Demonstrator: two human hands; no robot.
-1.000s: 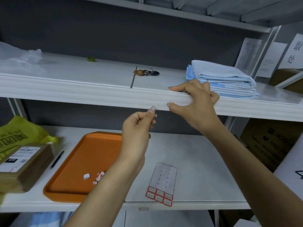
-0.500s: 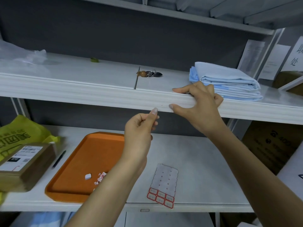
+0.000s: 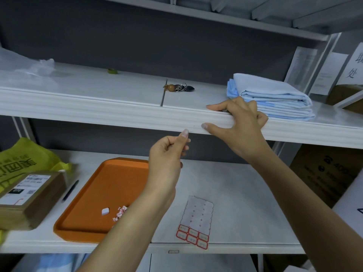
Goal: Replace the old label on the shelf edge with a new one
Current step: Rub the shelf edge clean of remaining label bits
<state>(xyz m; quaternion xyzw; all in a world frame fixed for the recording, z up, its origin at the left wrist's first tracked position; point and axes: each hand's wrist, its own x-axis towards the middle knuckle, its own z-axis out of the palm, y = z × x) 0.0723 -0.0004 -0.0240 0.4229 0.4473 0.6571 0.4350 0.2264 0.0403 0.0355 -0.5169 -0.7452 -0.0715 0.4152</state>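
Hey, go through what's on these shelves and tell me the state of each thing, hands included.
shelf edge: bare, no label visible.
right hand: grips the shelf edge, thumb on its front.
left hand: curled below the edge; contents unclear.
label sheet: mostly peeled, six labels left.
orange tray: holds label scraps.
blue cloth: folded.
parcel: closed.
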